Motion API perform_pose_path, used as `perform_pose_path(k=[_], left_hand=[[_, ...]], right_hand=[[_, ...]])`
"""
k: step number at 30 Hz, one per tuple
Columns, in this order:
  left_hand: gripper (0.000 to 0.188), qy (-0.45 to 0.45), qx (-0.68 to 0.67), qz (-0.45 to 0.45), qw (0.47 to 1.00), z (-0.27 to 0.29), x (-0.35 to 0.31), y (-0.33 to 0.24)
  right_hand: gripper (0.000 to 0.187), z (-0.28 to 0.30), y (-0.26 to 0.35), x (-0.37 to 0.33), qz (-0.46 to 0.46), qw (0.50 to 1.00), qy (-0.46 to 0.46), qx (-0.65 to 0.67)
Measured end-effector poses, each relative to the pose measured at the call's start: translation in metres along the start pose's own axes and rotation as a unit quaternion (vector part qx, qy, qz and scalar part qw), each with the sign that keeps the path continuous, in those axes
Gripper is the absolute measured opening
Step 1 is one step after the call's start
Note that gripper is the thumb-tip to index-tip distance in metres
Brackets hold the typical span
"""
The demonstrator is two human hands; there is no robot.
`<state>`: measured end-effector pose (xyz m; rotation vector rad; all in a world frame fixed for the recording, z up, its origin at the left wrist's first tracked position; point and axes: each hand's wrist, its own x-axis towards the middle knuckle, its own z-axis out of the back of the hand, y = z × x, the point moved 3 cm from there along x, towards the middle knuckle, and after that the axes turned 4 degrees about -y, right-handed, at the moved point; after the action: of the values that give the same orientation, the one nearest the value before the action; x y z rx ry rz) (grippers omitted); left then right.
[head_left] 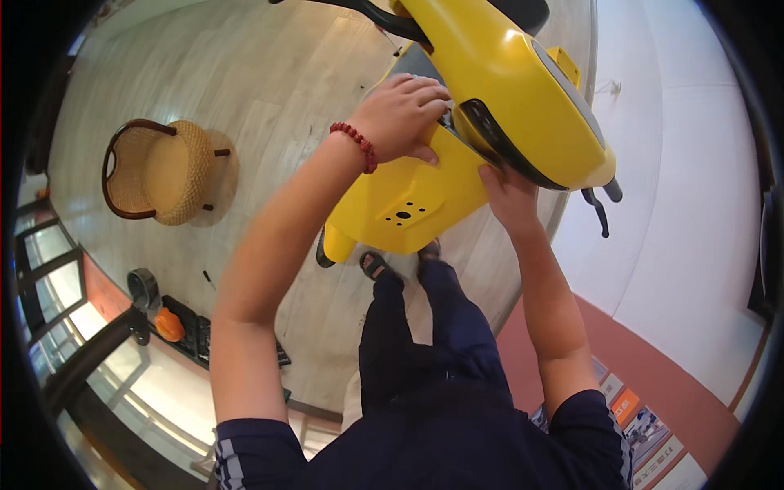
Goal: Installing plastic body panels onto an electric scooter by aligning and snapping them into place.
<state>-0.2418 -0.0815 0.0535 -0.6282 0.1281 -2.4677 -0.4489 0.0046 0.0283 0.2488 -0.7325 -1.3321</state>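
A yellow scooter stands before me, its yellow front panel facing me with a dark round hole and several small holes in it. Above the panel juts the yellow headlight housing with a black trim strip. My left hand, a red bead bracelet at its wrist, grips the panel's upper left edge, fingers over the edge and thumb on the front. My right hand is at the panel's upper right edge. Its thumb shows against the panel, while its other fingers are mostly hidden under the housing.
A woven chair stands on the wood-look floor at left. Lower left are an orange object and a black open tool case. A black handlebar lever sticks out at right, near the white wall. My feet are right under the panel.
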Motion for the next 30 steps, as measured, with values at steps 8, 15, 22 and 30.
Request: perform_pose_path(k=[8,15,22,30], left_hand=[[0.060,0.030,-0.049,-0.054,0.997,-0.008,0.010,0.015],[0.049,0.052,-0.098,-0.045,0.993,-0.014,0.014,0.016],[0.045,-0.033,-0.116,-0.079,0.990,-0.008,0.014,0.014],[0.064,-0.044,-0.222,0.001,0.974,-0.007,0.001,0.052]], right_hand=[[0.029,-0.011,0.001,0.006,0.036,0.992,-0.097,0.070],[0.026,-0.016,0.000,0.001,0.005,0.995,-0.098,0.011],[0.025,-0.006,0.036,0.005,-0.059,0.991,-0.083,-0.090],[0.029,-0.009,0.041,0.003,-0.180,0.976,-0.066,-0.105]])
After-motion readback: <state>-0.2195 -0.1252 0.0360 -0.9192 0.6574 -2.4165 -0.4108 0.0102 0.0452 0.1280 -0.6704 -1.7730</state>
